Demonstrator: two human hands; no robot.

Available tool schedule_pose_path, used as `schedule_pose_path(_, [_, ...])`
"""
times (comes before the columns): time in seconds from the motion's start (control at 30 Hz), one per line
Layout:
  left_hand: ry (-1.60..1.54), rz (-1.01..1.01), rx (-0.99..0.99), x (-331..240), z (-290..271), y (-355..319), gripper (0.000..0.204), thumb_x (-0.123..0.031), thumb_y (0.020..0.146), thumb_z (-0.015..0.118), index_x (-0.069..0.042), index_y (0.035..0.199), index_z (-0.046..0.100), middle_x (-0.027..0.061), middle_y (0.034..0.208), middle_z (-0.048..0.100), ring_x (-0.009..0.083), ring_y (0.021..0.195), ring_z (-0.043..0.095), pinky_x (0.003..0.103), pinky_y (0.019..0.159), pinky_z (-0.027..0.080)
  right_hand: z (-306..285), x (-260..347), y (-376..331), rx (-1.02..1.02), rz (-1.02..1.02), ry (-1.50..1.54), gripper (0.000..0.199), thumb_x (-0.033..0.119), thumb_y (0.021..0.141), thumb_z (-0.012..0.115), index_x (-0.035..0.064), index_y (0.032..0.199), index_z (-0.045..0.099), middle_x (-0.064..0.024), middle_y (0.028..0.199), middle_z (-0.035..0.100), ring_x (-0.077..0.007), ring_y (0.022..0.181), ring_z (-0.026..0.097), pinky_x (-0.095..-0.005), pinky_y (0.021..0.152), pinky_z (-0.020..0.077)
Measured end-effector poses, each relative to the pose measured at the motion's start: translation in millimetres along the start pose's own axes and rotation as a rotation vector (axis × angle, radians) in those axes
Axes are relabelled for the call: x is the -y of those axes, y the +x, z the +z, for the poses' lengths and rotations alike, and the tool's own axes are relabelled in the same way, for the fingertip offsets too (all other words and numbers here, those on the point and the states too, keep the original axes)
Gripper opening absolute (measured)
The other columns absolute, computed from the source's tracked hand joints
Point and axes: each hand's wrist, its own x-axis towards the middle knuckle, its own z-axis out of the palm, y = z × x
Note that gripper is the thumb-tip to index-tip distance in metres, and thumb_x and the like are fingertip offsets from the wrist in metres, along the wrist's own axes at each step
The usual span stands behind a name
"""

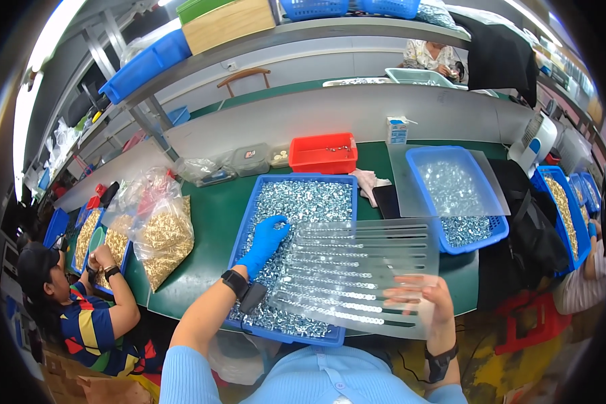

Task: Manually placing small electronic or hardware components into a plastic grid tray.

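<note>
A blue tray (pixel 249 209) full of small silvery metal pieces, like screws, stands in front of me. Above its right part, a clear slotted plate (pixel 404 252) is tilted, with rows of the pieces lined up in several slots. My right hand (pixel 421 296), bare, grips the plate's right side; some fingers show through the clear sheet. My left hand (pixel 266 244), in a blue glove, is over the tray beside the plate's far left corner. Its fingers are curled together, and what they hold, if anything, is hidden.
A second blue tray (pixel 495 232) of metal pieces, partly under another clear sheet (pixel 402 185), stands right. A red bin (pixel 323 156) is behind; bags of gold-coloured pieces (pixel 165 239) lie left. A co-worker (pixel 81 296) sits left. An overhead shelf (pixel 303 28) crosses the far side.
</note>
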Motion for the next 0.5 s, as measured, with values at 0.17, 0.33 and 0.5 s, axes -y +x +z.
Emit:
schedule_pose_path(0.17, [-0.481, -0.383, 0.144, -71.4, -23.9, 8.7, 0.024, -0.021, 0.082, 0.064, -0.004, 0.099, 0.062, 0.0051, 0.086, 0.062, 0.0123, 0.069, 0.058, 0.027, 0.062, 0.048, 13.4, -20.3, 22.3, 0.083, 0.057, 0.060, 0.051, 0.023, 0.082, 0.052, -0.0133, 0.116, 0.047, -0.0319, 0.104, 0.058, -0.0400, 0.092, 0.062, -0.0344, 0.063, 0.0542])
schedule_pose_path(0.33, [-0.577, -0.369, 0.357, -177.3, -22.6, -5.6, 0.023, -0.021, 0.083, 0.065, -0.006, 0.099, 0.063, 0.0026, 0.084, 0.061, 0.0081, 0.068, 0.056, 0.021, 0.058, 0.046, 36.4, -21.0, 36.2, 0.085, 0.083, 0.005, 0.055, 0.027, 0.080, 0.052, -0.0134, 0.117, 0.046, -0.0313, 0.105, 0.058, -0.0395, 0.093, 0.062, -0.0347, 0.065, 0.0539])
schedule_pose_path(0.5, [-0.530, 0.000, 0.291, -202.9, -5.9, -15.0, 0.022, -0.020, 0.082, 0.066, -0.006, 0.099, 0.063, 0.0007, 0.079, 0.060, 0.0057, 0.065, 0.054, 0.020, 0.055, 0.043, 38.2, -21.9, 40.9, 0.121, 0.104, -0.003, 0.056, 0.029, 0.082, 0.052, -0.0131, 0.118, 0.044, -0.0318, 0.108, 0.057, -0.0385, 0.095, 0.062, -0.0350, 0.066, 0.0536])
